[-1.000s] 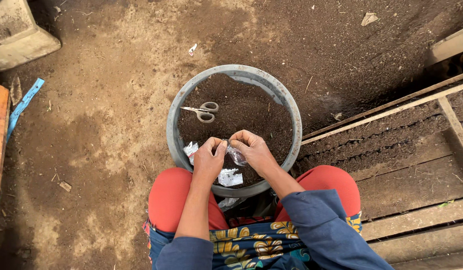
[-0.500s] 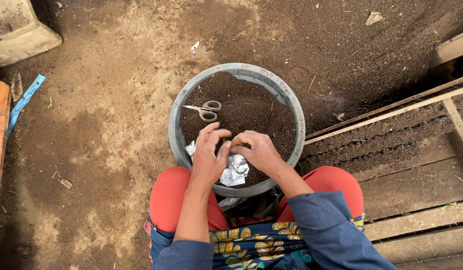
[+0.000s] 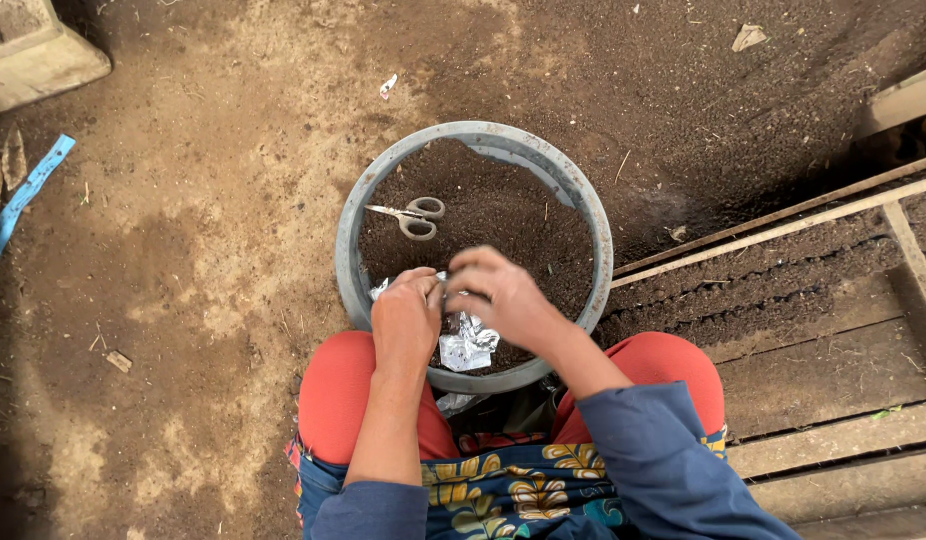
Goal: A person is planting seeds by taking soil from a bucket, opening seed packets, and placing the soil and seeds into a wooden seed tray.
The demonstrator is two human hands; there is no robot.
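A round grey basin (image 3: 358, 215) full of dark soil sits on the ground between my knees. Small silver scissors (image 3: 411, 215) lie on the soil at the basin's left side. Over the near part of the basin my left hand (image 3: 406, 320) and my right hand (image 3: 503, 295) meet, both pinching a small silvery packet (image 3: 444, 297) between the fingertips. More crumpled silvery wrapper pieces (image 3: 468, 345) lie on the soil just under my hands. My fingers hide most of the packet.
Bare dirt floor surrounds the basin. A wooden frame (image 3: 783, 230) with rows of dark soil lies to the right. A concrete block (image 3: 33, 55) stands at the top left, and a blue strip (image 3: 28, 190) lies near the left edge. Small scraps (image 3: 387, 85) dot the ground.
My hands have drawn closer together over the basin's near side, with the right hand shifted left over the packet. The scissors have not moved.
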